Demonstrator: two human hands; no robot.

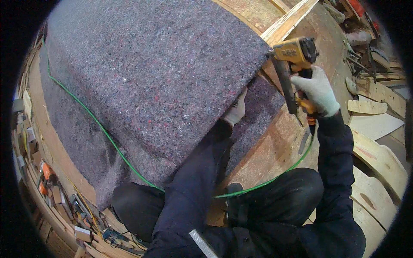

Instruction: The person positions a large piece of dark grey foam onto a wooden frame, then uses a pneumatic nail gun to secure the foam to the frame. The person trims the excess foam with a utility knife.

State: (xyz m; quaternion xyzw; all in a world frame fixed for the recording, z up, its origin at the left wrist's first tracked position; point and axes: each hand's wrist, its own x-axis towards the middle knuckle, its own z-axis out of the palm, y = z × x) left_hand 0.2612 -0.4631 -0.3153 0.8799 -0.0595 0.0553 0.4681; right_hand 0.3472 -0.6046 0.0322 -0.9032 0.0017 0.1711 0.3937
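A large sheet of grey-purple felt padding [146, 73] covers a curved wooden frame [266, 146]. My left hand [235, 111], in a white glove, presses the felt's lower right edge against the wood. My right hand [317, 91], also gloved, grips the handle of an orange pneumatic stapler [294, 53] whose black nose points at the felt's right corner. A green air hose [99, 124] runs from the stapler's base, under my knees and across the felt to the upper left.
A light wooden batten [289, 19] lies above the felt's corner. Curved plywood cutouts [378, 159] are stacked at the right. Tools and scraps [64, 193] crowd the left rim. A strip of staples [204, 243] sits on my lap.
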